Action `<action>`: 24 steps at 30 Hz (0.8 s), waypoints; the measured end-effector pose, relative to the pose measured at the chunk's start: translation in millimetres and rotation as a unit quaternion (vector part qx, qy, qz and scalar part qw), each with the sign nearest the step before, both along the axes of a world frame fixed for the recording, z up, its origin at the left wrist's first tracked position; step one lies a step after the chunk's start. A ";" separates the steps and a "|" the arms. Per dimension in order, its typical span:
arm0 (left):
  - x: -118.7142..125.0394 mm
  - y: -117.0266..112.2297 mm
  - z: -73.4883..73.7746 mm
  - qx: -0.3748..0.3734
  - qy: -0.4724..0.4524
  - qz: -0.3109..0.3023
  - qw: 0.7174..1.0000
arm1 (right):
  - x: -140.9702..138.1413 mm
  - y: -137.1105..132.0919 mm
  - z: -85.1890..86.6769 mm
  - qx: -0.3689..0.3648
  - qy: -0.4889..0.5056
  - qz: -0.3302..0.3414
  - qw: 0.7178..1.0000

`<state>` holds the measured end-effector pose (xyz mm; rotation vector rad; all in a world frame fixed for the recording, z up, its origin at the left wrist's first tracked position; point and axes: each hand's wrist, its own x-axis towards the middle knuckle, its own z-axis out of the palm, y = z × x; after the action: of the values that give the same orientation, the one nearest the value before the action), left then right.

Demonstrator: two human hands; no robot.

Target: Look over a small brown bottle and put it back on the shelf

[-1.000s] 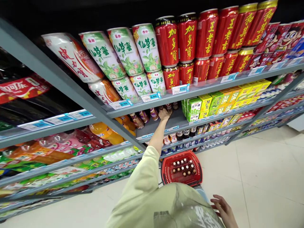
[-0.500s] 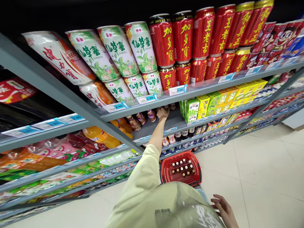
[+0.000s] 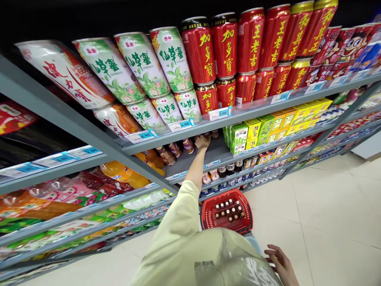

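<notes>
My left hand (image 3: 202, 141) reaches up to the second shelf (image 3: 220, 153), its fingers curled round a small brown bottle (image 3: 206, 136) at the end of a row of such bottles (image 3: 175, 149). The pale green sleeve covers that arm to the wrist. My right hand (image 3: 278, 262) hangs low at my side next to my pale green top, fingers apart and holding nothing. Below the reaching arm, a red basket (image 3: 208, 210) sits on the floor with several dark, brown-capped bottles (image 3: 229, 210) standing in it.
Grey shelving runs along the left. Red cans (image 3: 226, 43) and green-white cans (image 3: 143, 63) fill the top shelf, green and yellow drink cartons (image 3: 256, 129) lie right of my hand, and orange bottles (image 3: 125, 174) left. Pale tiled floor (image 3: 327, 206) spreads to the right.
My left hand stays at the brown bottles on the second shelf, shifting barely to the left. My right hand has not moved. The view has drifted a little.
</notes>
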<state>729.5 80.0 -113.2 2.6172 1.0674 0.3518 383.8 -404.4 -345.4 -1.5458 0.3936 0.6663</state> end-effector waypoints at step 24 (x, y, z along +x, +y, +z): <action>-7.4 5.7 6.7 -0.013 0.028 -0.024 0.999 | 8.0 7.0 23.9 0.014 0.031 -0.041 0.999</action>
<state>722.1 85.7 -106.4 2.6390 1.0179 0.2523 391.8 -397.4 -321.5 -1.4779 0.4901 0.6542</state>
